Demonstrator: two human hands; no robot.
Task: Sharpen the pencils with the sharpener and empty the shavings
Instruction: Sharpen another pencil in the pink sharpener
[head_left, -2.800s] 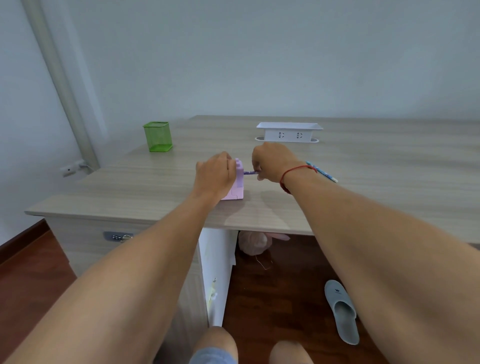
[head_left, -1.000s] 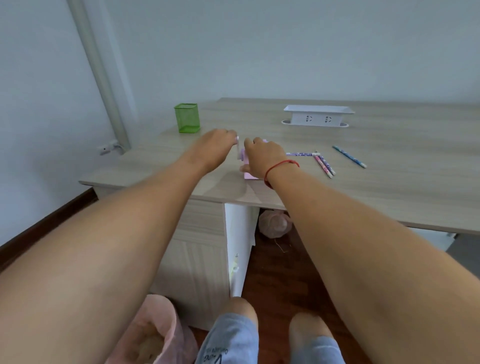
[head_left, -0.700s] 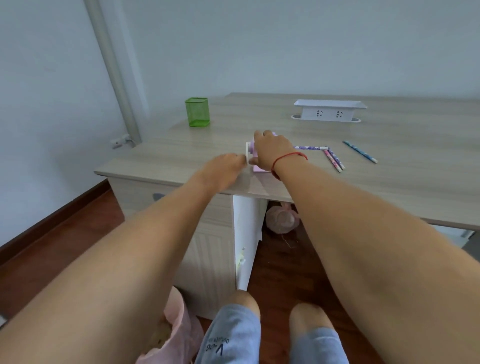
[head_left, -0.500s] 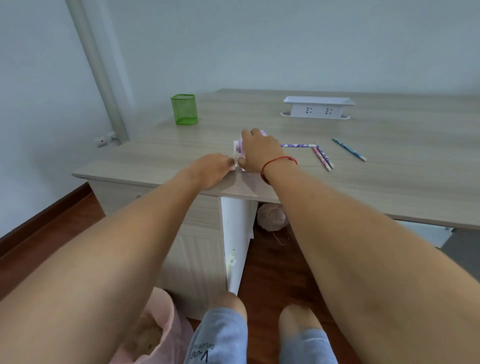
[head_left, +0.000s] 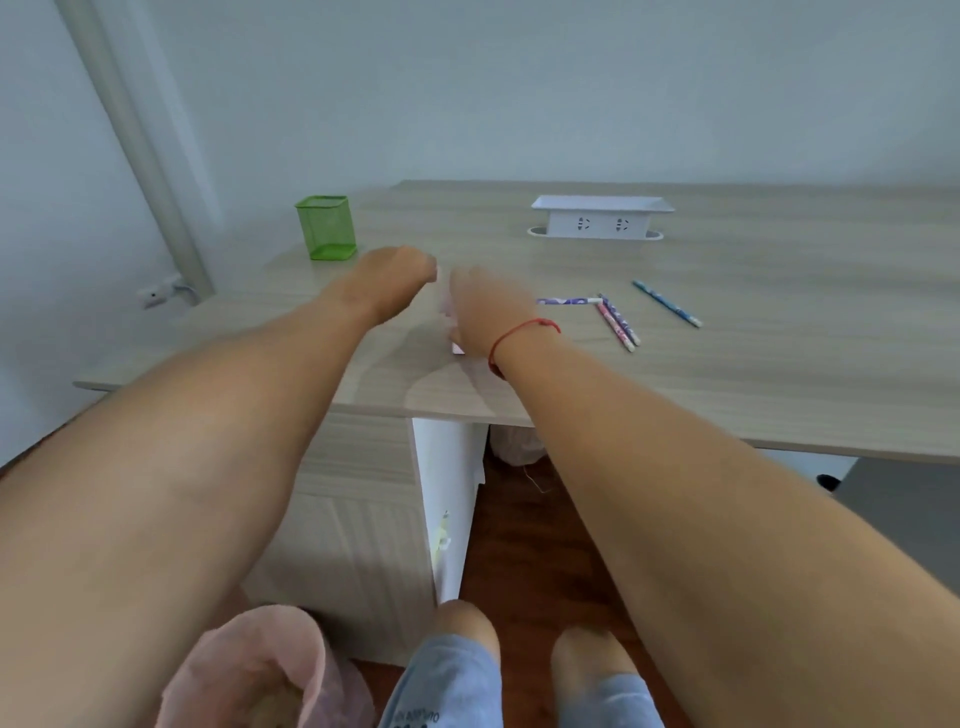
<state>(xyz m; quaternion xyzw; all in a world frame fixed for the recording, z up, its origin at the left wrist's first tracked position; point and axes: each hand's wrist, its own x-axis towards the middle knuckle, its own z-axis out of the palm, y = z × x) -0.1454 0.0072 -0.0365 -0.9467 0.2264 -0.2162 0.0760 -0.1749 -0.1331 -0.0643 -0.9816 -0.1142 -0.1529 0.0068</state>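
Observation:
The pink sharpener (head_left: 457, 348) stands near the desk's front edge, almost wholly hidden under my right hand (head_left: 480, 317), which grips it from above. My left hand (head_left: 395, 275) hovers just to its left with curled fingers, blurred by motion. A small white bit shows at its fingertips, and I cannot tell what it is. To the right of the sharpener lie a purple pencil (head_left: 567, 301), two crossed pencils (head_left: 618, 325) and a blue pencil (head_left: 667, 303). A pink-lined bin (head_left: 260, 670) stands on the floor at my lower left.
A green mesh cup (head_left: 326, 227) stands at the desk's (head_left: 779, 364) back left. A white socket box (head_left: 601, 218) rises at the back centre. Drawers and a white panel are under the desk, and my knees are in front of them.
My left hand rose from the sharpener's near left side to up beside its top. My right hand stayed on the sharpener. The pencils have not moved.

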